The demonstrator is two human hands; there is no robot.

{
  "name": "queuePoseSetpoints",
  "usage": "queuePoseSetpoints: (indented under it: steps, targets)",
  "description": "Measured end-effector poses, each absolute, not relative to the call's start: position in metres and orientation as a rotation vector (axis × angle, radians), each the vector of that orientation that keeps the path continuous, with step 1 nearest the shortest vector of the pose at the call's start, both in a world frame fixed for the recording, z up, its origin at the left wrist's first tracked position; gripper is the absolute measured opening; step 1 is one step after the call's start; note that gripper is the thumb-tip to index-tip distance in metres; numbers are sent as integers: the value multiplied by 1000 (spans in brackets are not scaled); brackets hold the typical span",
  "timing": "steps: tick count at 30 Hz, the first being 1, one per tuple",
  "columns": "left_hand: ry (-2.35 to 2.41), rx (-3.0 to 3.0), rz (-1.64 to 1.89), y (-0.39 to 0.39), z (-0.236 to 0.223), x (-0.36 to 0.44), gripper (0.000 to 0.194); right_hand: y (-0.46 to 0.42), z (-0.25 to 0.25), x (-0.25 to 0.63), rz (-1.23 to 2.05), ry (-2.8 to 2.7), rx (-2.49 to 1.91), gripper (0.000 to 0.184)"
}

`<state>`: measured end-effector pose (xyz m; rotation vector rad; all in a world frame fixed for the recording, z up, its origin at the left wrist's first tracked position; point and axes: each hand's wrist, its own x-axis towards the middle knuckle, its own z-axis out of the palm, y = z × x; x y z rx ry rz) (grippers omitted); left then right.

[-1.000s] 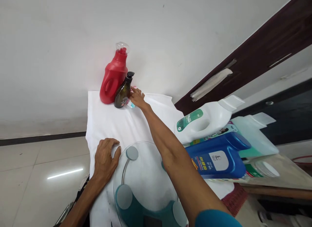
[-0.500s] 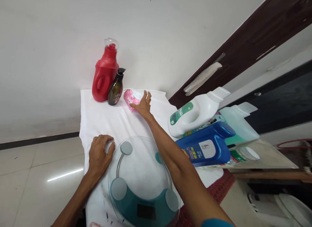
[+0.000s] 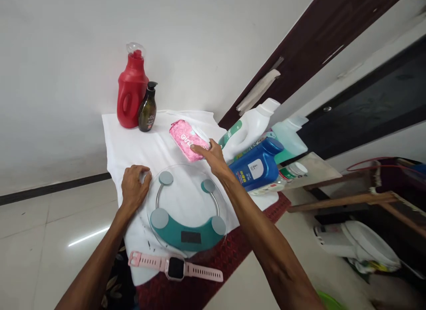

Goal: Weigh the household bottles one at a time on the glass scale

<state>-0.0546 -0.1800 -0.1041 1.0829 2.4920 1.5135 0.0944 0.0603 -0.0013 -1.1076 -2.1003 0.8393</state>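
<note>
Where the red jug (image 3: 130, 94) stands: far left on the cloth-covered worktop (image 3: 115, 143); clear plastic sits over its top, so the cap is hard to make out.
Left hand (image 3: 134, 185): resting at the left edge, near the scale, fingers loosely bent and thumb apart; it grasps nothing that I can see, though the palm is hidden.
Dark pump bottle (image 3: 147, 109): upright, just right of the jug, covering a part of it.
Pink watch (image 3: 175, 268): at the near edge, its strap stretched out, its screen dark.
Glass scale (image 3: 191, 216): on the near half; no digit can be read on its display.
Pink pack (image 3: 185, 139): slanted, over the middle of the worktop, just beyond the scale; it seems lifted, but the gap below is not clear.
Right hand (image 3: 214, 156): gripping the pack at its right end, thumb on top, other fingers mostly hidden. I judge that the step in hand is carrying this pack; the next move calls for a steady pinch, because the wrapper looks soft.
Bottles at right: white bottle (image 3: 256, 121), blue bottle (image 3: 258, 165) and pale green bottle (image 3: 293, 143) overlap, so their bases are partly hidden.
Near right: a green object (image 3: 328, 302), cut off; I cannot tell what it is.
</note>
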Motion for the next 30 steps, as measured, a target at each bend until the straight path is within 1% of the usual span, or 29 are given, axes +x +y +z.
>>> queuePoseSetpoints:
  steps: [3,5,8,11,13,15,17,18,19,22,23,24,26,28,30]
  targets:
    - [2476,1097,1480,-180,-103,-57,22,7,15,154,700,-2245,-1046,56]
    - [2479,1097,1468,-180,-103,-58,22,-30,14,182,672,-2281,-1039,58]
    - [2489,1083,1468,-180,-101,-59,20,-72,-5,201,695,-2278,-1056,58]
    - [2488,1068,1470,-180,-99,-58,16,-92,-27,203,655,-2285,-1095,58]
    - [2484,1056,1465,-181,-96,-57,14,-96,-31,203,640,-2318,-1085,65]
    - [2480,1036,1468,-181,-94,-56,13,-97,-27,208,648,-2340,-1033,77]
    - [2470,985,1501,-182,-90,-57,15,-98,-19,222,608,-2268,-973,83]
    - [2451,936,1533,-183,-87,-58,19,-98,-16,234,566,-2194,-955,80]
    - [2419,866,1570,-183,-84,-59,25,-100,-14,247,517,-2105,-950,73]
    - [2311,668,1671,-188,-64,-59,53,-104,-23,293,431,-1886,-1058,43]
    - [2288,692,1690,-190,-54,-56,63,-105,-30,308,446,-1858,-1131,43]
    - [2271,792,1698,-192,-43,-52,73,-106,-38,320,473,-1830,-1203,48]
    - [2199,1216,1610,-193,-20,-39,91,-102,-56,338,523,-1774,-1297,58]
    - [2070,1717,1292,-188,0,-21,110,-93,-71,345,520,-1739,-1314,63]
    - [1986,2056,830,-175,15,-4,128,-79,-82,344,466,-1756,-1289,66]
